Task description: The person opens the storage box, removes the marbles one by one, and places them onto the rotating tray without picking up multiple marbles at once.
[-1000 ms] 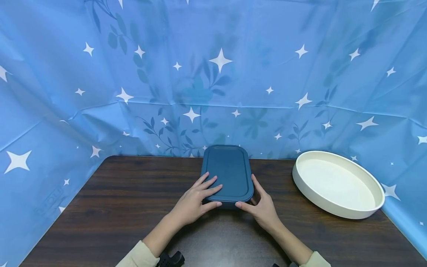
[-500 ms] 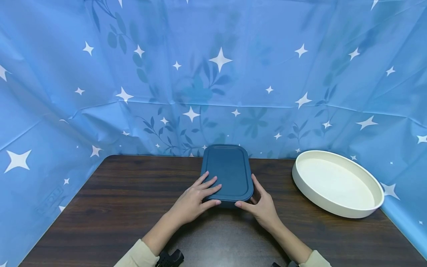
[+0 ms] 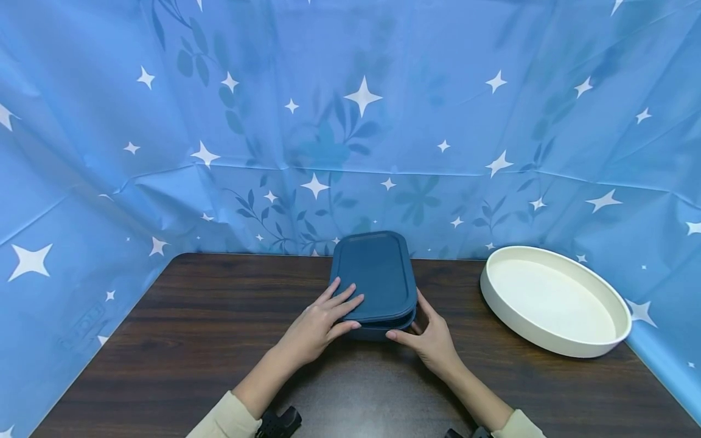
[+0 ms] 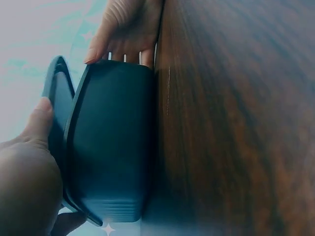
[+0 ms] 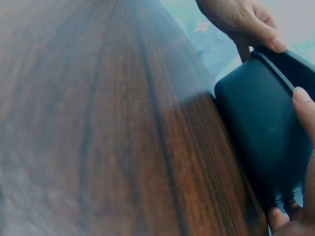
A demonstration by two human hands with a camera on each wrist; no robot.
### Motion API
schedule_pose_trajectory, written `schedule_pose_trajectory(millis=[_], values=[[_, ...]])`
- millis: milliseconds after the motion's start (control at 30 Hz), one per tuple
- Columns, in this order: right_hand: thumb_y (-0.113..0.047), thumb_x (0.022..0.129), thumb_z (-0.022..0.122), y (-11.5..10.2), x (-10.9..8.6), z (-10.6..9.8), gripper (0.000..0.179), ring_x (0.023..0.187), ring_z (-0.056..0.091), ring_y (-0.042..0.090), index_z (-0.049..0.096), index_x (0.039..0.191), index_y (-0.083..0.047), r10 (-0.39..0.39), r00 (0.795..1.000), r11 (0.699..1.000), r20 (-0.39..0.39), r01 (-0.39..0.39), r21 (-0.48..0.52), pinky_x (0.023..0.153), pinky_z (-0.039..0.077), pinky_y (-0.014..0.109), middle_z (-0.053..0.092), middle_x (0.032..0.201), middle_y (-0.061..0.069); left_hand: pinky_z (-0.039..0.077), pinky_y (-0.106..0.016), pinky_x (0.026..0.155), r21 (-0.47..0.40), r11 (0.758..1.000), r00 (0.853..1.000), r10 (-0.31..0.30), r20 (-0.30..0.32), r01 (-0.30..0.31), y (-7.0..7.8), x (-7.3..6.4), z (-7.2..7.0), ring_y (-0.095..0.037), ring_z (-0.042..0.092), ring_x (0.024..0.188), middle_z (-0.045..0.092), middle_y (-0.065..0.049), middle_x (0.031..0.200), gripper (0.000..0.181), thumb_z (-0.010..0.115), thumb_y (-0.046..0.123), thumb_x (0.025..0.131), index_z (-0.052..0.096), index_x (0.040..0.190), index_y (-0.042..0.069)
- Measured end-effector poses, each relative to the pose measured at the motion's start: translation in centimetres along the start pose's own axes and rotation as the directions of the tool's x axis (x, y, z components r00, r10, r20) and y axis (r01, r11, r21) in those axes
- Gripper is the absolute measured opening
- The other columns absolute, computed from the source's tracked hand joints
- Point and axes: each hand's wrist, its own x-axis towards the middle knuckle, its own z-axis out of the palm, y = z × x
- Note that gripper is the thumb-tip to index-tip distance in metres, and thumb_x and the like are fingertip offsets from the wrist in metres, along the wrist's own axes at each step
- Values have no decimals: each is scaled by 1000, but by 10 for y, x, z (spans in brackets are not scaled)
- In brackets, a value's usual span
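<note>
A dark blue rectangular food container (image 3: 373, 332) stands on the table, its matching lid (image 3: 375, 274) tilted up at the near end. My left hand (image 3: 313, 325) pinches the lid's near left corner, thumb at the edge and fingers spread over the top. My right hand (image 3: 436, 347) holds the container body at its near right corner, thumb on the near rim and fingers round the side. In the left wrist view a wedge-shaped gap opens between lid (image 4: 60, 105) and body (image 4: 110, 132). The inside of the container is hidden.
A large round white tray (image 3: 555, 298) with a low wall stands at the right of the dark wooden table (image 3: 219, 316). A blue star-printed cloth (image 3: 350, 134) hangs behind the table and down along its sides.
The near end of the lid has risen off the container, lifted by my left hand, which moved slightly up. My right hand and the container body have stayed in place.
</note>
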Motion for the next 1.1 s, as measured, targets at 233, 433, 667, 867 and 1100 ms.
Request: schedule_pose_trajectory(millis=[233,433,667,867,1100], values=[[-17,83,84,-1,-1,-1,104,155,25,38,17,162,-10,40,999,999,-1,-40,-25,112,40,50,22,169,13,42,-49,113,147,988,988,74,-135,-54,-1,-1,-5,-36,47,143,51,-11,153,51,56,30,104,47,152,17],[-17,83,85,-2,-1,-1,105,154,28,37,17,163,-10,60,998,998,1,-60,-17,112,40,48,23,168,13,52,-37,102,264,960,966,150,-212,-91,-3,-4,-8,-25,59,133,58,-14,146,58,68,10,96,47,150,9],[-16,84,84,-2,-2,0,104,154,27,37,16,163,-11,69,998,998,7,-69,-1,113,38,49,21,169,15,56,-37,96,203,979,946,61,-317,5,2,-11,-8,-27,63,127,60,-15,145,65,67,-8,90,45,149,8],[-15,84,84,-3,-3,1,104,154,27,38,16,162,-10,63,998,998,6,-63,16,113,38,50,22,168,15,59,-36,89,122,990,919,-20,-393,74,3,-18,-8,-27,70,117,61,-14,143,65,63,-11,91,44,150,9],[-16,84,84,-3,-3,0,104,154,27,38,17,163,-11,66,998,998,5,-66,-2,113,39,52,22,168,15,56,-29,64,-61,982,850,-187,-493,181,5,-29,-10,-18,67,81,71,-22,114,46,55,-9,96,48,141,1]])
